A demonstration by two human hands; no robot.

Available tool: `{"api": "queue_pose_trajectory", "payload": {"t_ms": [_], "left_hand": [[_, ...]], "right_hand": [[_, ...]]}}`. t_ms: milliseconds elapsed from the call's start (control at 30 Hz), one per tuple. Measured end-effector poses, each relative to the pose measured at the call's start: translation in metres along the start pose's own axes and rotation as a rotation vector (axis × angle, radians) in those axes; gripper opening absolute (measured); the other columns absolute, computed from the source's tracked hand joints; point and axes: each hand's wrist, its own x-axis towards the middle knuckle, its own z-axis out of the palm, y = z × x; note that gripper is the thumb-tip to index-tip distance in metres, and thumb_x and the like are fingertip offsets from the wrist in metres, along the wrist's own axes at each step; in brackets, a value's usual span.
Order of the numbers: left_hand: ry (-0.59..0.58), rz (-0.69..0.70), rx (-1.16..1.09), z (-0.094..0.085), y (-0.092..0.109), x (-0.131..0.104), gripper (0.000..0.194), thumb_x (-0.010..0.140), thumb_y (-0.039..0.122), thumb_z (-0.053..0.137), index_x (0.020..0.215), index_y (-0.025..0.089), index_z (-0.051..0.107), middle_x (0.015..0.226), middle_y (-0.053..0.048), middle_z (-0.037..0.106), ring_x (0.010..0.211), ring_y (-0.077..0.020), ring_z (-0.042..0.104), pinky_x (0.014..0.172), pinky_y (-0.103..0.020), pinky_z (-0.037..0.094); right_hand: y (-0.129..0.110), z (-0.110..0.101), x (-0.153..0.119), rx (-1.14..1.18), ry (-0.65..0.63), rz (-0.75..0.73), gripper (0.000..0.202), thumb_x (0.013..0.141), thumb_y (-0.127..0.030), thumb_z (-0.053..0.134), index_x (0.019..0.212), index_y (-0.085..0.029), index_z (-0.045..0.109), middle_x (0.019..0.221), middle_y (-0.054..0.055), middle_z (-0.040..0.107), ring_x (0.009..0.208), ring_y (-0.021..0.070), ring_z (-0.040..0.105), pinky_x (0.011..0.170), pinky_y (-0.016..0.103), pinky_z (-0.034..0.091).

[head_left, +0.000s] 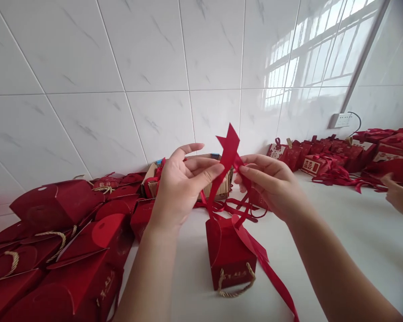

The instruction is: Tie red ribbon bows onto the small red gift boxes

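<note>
A red ribbon [230, 144] rises in two strands above a small dark red box [233, 259] and crosses near its notched upper end. My left hand [188, 179] pinches one strand between thumb and fingers, its index finger raised. The other strand is pinched in my right hand [265, 179], just beside the crossing. Below my hands the box stands on the white table, with a gold rope handle [237, 293] on its near side. A long ribbon tail [278, 286] trails from the box toward the lower right.
Many red boxes [104, 237] are piled at the left. Behind my hands are a cardboard box [225, 185] and loose ribbons [228, 206]. More red boxes [339, 154] line the tiled wall at the right. Another person's hand [401, 194] reaches in at the right edge.
</note>
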Motion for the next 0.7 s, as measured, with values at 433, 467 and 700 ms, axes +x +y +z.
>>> {"api": "queue_pose_trajectory", "payload": {"t_ms": [433, 467, 700], "left_hand": [[-0.004, 0.011, 0.213, 0.006, 0.000, -0.005, 0.055, 0.064, 0.023, 0.078, 0.111, 0.025, 0.048, 0.084, 0.000, 0.067, 0.064, -0.0159, 0.068, 0.057, -0.026, 0.055], [0.005, 0.024, 0.240, 0.006, 0.000, -0.005, 0.055, 0.065, 0.022, 0.078, 0.111, 0.026, 0.049, 0.084, 0.000, 0.066, 0.065, -0.0156, 0.068, 0.057, -0.025, 0.055], [-0.200, -0.207, 0.165, 0.000, 0.002, -0.005, 0.037, 0.076, 0.022, 0.069, 0.109, 0.022, 0.051, 0.092, -0.005, 0.070, 0.083, -0.0191, 0.068, 0.074, -0.031, 0.054]], "right_hand": [[-0.007, 0.010, -0.005, 0.002, -0.187, 0.072, 0.019, 0.082, -0.039, 0.062, 0.090, -0.021, 0.063, 0.068, 0.000, 0.062, 0.057, 0.0106, 0.058, 0.053, 0.022, 0.047], [-0.006, 0.010, -0.004, 0.018, -0.171, 0.072, 0.020, 0.083, -0.039, 0.061, 0.089, -0.021, 0.063, 0.067, -0.001, 0.062, 0.056, 0.0098, 0.057, 0.052, 0.021, 0.047], [0.007, 0.004, 0.003, 0.129, -0.125, 0.073, 0.019, 0.083, -0.038, 0.061, 0.078, -0.020, 0.062, 0.065, -0.002, 0.061, 0.060, 0.0092, 0.058, 0.059, 0.021, 0.049]]}}
